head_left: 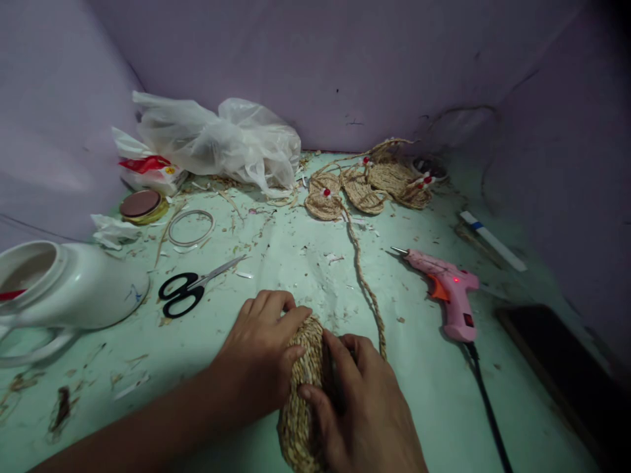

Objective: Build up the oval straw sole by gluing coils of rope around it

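A long oval piece of coiled straw braid (pixel 302 424) is held at the bottom centre, shaped like a small slipper sole. My left hand (pixel 263 348) grips its far end and left edge, with thumb and fingers bent around it. From the right, my right hand (pixel 367 401) holds the same piece, its thumb on top and its fingers along the right edge. Beyond my right hand, a length of braided straw cord (pixel 363 282) runs back to a cluster of woven straw pieces (pixel 323 205) with red and white beads.
Black-handled scissors (pixel 190 289) lie left of centre near a tape roll (pixel 191 228). A white jug (pixel 103 282) lies on its side. On the right are a pink glue gun (pixel 446 282) with its light lit and a dark phone-like slab (pixel 557 368). Plastic bags (pixel 221 141) sit behind.
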The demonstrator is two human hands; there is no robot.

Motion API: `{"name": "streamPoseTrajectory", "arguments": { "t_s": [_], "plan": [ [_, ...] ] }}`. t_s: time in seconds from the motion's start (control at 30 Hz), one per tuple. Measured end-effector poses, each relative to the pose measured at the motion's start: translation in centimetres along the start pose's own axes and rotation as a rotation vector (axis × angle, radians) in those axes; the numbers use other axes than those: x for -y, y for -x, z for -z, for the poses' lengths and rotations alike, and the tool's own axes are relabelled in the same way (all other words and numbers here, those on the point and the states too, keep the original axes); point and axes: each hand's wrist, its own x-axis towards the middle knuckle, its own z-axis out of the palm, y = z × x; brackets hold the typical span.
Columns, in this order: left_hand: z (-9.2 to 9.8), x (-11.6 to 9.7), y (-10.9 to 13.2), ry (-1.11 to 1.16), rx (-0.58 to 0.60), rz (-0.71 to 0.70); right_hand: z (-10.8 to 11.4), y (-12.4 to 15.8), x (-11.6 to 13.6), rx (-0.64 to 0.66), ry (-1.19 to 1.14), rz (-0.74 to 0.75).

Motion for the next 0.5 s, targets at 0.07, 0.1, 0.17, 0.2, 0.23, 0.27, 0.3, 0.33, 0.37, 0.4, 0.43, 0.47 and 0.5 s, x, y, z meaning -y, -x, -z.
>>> {"name": "streamPoseTrajectory", "arguments": {
  "t_s": [0.07,0.1,0.17,0.2,0.23,0.27,0.3,0.33,0.37,0.4,0.43,0.47,0.5],
  "plan": [
    [0.12,0.16,-0.2,0.018,0.022,0.021,-0.03,0.01,0.01,0.006,0.002,-0.009],
    [0.17,0.26,-0.33,0.033,0.033,0.027,-0.07,0.04,0.01,0.007,0.0,-0.014],
    [0.29,0.48,-0.59,0.066,0.062,0.041,-0.23,0.2,-0.02,0.0,-0.013,-0.019],
    [0.36,0.58,-0.7,0.079,0.084,0.052,-0.34,0.31,-0.07,-0.01,-0.019,-0.02],
    [0.43,0.66,-0.79,0.089,0.105,0.067,-0.45,0.44,-0.12,-0.022,-0.022,-0.026],
    [0.52,0.72,-0.86,0.096,0.125,0.083,-0.55,0.56,-0.19,-0.035,-0.021,-0.038],
    [0.6,0.74,-0.9,0.1,0.143,0.098,-0.62,0.67,-0.27,-0.046,-0.014,-0.054],
    [0.68,0.74,-0.92,0.1,0.157,0.108,-0.66,0.75,-0.35,-0.055,-0.005,-0.072],
    [0.74,0.72,-0.92,0.095,0.164,0.112,-0.66,0.8,-0.43,-0.062,0.002,-0.09],
    [0.79,0.68,-0.93,0.085,0.169,0.109,-0.64,0.83,-0.51,-0.065,0.003,-0.1],
    [0.82,0.63,-0.93,0.074,0.173,0.101,-0.59,0.84,-0.58,-0.059,-0.004,-0.088],
    [0.83,0.59,-0.95,0.064,0.174,0.093,-0.54,0.83,-0.64,-0.05,-0.019,-0.063],
    [0.82,0.55,-0.97,0.055,0.17,0.087,-0.5,0.84,-0.68,-0.04,-0.036,-0.041]
  ]
}}
